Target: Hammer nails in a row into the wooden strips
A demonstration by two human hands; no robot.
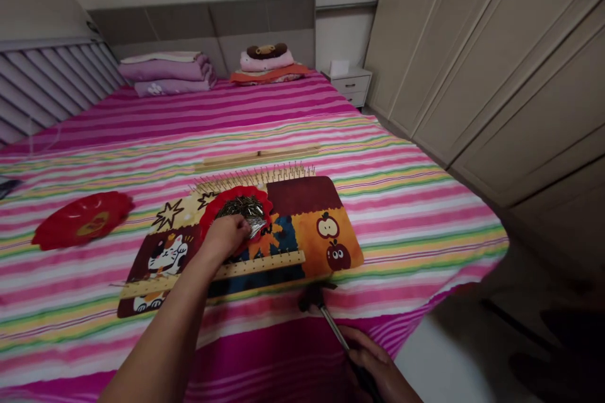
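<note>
My left hand (227,236) reaches into a red scalloped bowl (208,217) heaped with nails (243,208). Its fingers are curled together at the nails; whatever is between them is hidden. A hammer (335,327) with a dark head and metal shaft is in my right hand (368,356), held low by the bed's near edge. In front of the bowl lies a wooden strip (278,260) with a row of holes or nails, passing under my left forearm. Behind the bowl, another wooden strip (255,179) bristles with upright nails. A patterned mat (307,198) lies beneath the bowl.
The bed has a striped cover (406,201). To the left rests a red plate (85,220). Bare wooden strips (259,154) lie beyond the mat. Folded bedding (165,72) is stacked by the headboard (265,19). Wardrobe doors (496,63) line the right side.
</note>
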